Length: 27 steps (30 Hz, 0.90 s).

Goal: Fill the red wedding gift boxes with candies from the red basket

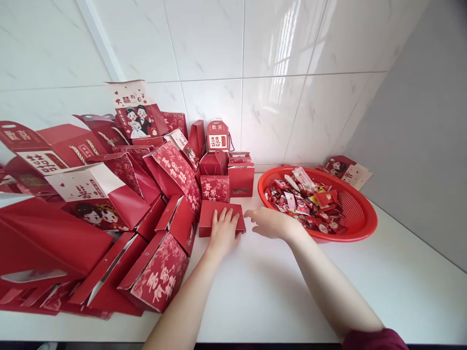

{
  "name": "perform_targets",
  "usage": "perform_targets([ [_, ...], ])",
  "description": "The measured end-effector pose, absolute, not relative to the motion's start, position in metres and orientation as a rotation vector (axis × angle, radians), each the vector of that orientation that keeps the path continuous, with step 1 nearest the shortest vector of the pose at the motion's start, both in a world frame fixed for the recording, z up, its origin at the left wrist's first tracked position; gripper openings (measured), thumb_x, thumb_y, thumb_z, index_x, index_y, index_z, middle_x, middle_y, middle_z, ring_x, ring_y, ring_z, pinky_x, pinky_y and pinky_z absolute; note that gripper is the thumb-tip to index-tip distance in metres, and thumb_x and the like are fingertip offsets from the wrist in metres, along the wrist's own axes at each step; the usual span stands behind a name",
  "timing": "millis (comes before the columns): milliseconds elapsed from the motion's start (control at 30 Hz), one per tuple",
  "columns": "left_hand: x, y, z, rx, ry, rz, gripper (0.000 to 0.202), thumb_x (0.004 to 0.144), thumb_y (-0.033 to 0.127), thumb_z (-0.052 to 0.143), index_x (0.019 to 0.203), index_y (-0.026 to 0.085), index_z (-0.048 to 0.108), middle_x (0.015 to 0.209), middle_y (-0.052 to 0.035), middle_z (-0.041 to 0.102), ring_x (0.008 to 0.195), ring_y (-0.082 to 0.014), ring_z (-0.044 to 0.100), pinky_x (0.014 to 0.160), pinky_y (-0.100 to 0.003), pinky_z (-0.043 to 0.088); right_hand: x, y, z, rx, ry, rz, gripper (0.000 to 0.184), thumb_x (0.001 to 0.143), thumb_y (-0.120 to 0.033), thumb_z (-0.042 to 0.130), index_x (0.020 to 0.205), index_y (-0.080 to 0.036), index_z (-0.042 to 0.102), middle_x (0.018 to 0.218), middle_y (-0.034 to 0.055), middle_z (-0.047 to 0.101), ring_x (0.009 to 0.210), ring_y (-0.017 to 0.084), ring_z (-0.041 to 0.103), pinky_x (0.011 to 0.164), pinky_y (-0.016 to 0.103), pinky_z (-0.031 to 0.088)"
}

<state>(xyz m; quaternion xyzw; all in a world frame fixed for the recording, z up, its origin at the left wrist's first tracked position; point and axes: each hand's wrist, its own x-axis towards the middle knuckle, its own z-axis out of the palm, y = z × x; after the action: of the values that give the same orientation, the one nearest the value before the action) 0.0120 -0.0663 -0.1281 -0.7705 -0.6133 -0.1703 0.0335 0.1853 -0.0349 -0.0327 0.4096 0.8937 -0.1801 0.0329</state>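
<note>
A small red gift box [215,212] lies on the white counter [277,287] in front of me. My left hand [223,232] rests flat on its top, fingers stretched out and open. My right hand [269,222] reaches in from the right, fingers extended toward the box's right edge, touching or nearly touching it; nothing is in it. Just right of this hand stands a red plastic basket [359,214] full of wrapped candies [304,199].
A large heap of red paper gift bags and boxes [109,194] covers the counter's left side and back, some upright against the tiled wall [255,73]. One flat printed bag [346,170] lies behind the basket. A grey wall [419,146] closes the right.
</note>
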Motion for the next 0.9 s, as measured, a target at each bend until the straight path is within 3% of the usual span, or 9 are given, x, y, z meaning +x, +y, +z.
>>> perform_targets([
  [133, 0.013, -0.058, -0.134, -2.359, -1.887, -0.608, 0.042, 0.083, 0.012, 0.056, 0.125, 0.016, 0.063, 0.133, -0.0143, 0.06, 0.131, -0.0323, 0.048, 0.111, -0.051, 0.031, 0.174, -0.034, -0.042, 1.338, 2.675, -0.509, 0.058, 0.076, -0.003, 0.063, 0.132, -0.009, 0.052, 0.114, 0.0243, 0.064, 0.101, 0.038, 0.066, 0.077, 0.043, 0.051],
  [233, 0.011, -0.062, -0.12, -2.352, -1.838, -0.717, 0.036, 0.093, 0.015, 0.044, 0.121, 0.022, 0.065, 0.125, -0.0081, 0.066, 0.126, -0.0261, 0.054, 0.11, -0.046, 0.034, 0.182, -0.034, -0.034, 1.332, 2.818, -0.492, 0.056, 0.082, -0.011, 0.062, 0.137, -0.014, 0.048, 0.134, 0.0198, 0.054, 0.122, 0.032, 0.055, 0.095, 0.042, 0.046],
  [333, 0.008, -0.07, -0.1, -2.269, -1.749, -1.119, 0.033, 0.097, 0.021, 0.039, 0.117, 0.023, 0.065, 0.121, -0.007, 0.067, 0.123, -0.0239, 0.055, 0.109, -0.043, 0.035, 0.199, -0.032, -0.023, 1.195, 3.119, -0.541, 0.066, 0.078, -0.017, 0.069, 0.139, -0.022, 0.045, 0.146, 0.012, 0.045, 0.134, 0.027, 0.042, 0.107, 0.038, 0.037],
  [400, 0.006, -0.074, -0.091, -2.235, -1.684, -1.515, 0.026, 0.096, 0.023, 0.042, 0.11, 0.022, 0.064, 0.116, -0.0078, 0.067, 0.115, -0.0233, 0.058, 0.103, -0.041, 0.041, 0.209, -0.032, -0.016, 1.124, 3.26, -0.618, 0.059, 0.079, -0.016, 0.068, 0.134, -0.023, 0.051, 0.137, 0.0093, 0.054, 0.126, 0.025, 0.05, 0.103, 0.036, 0.04],
  [500, 0.007, -0.072, -0.09, -2.238, -1.669, -2.105, 0.02, 0.094, 0.03, 0.046, 0.107, 0.021, 0.059, 0.115, -0.0087, 0.064, 0.108, -0.0223, 0.06, 0.093, -0.036, 0.047, 0.213, -0.033, -0.01, 1.177, 3.338, -0.678, 0.03, 0.089, -0.016, 0.055, 0.117, -0.022, 0.062, 0.112, 0.0066, 0.067, 0.099, 0.02, 0.062, 0.084, 0.03, 0.045],
  [600, 0.012, -0.069, -0.097, -2.121, -1.675, -2.486, 0.025, 0.095, 0.037, 0.043, 0.108, 0.02, 0.055, 0.113, -0.0091, 0.061, 0.108, -0.0225, 0.059, 0.091, -0.035, 0.048, 0.209, -0.033, -0.006, 1.271, 3.313, -0.563, 0.02, 0.096, -0.021, 0.046, 0.094, -0.019, 0.066, 0.084, 0.0047, 0.068, 0.073, 0.016, 0.061, 0.065, 0.025, 0.04],
  [700, 0.021, -0.071, -0.099, -2.088, -1.635, -2.54, 0.032, 0.094, 0.04, 0.043, 0.118, 0.02, 0.052, 0.117, -0.0097, 0.059, 0.111, -0.0235, 0.057, 0.097, -0.038, 0.045, 0.206, -0.034, -0.006, 1.252, 3.279, -0.388, 0.03, 0.099, -0.026, 0.041, 0.079, -0.018, 0.062, 0.065, 0.0014, 0.06, 0.057, 0.013, 0.052, 0.055, 0.024, 0.029],
  [800, 0.03, -0.081, -0.094, -2.115, -1.58, -2.474, 0.046, 0.09, 0.039, 0.05, 0.132, 0.022, 0.044, 0.126, -0.0119, 0.055, 0.118, -0.0258, 0.054, 0.102, -0.042, 0.043, 0.204, -0.04, -0.005, 1.156, 3.353, -0.134, 0.03, 0.1, -0.028, 0.041, 0.08, -0.019, 0.06, 0.065, 0.0005, 0.058, 0.054, 0.012, 0.048, 0.053, 0.025, 0.023],
  [900, 0.034, -0.091, -0.091, -2.119, -1.418, -2.3, 0.064, 0.089, 0.044, 0.046, 0.146, 0.024, 0.025, 0.144, -0.0151, 0.04, 0.132, -0.0313, 0.044, 0.107, -0.049, 0.039, 0.205, -0.048, -0.001, 1.086, 3.461, 0.119, 0.029, 0.101, -0.027, 0.039, 0.082, -0.018, 0.058, 0.065, 0.0001, 0.056, 0.053, 0.011, 0.044, 0.052, 0.025, 0.019],
])
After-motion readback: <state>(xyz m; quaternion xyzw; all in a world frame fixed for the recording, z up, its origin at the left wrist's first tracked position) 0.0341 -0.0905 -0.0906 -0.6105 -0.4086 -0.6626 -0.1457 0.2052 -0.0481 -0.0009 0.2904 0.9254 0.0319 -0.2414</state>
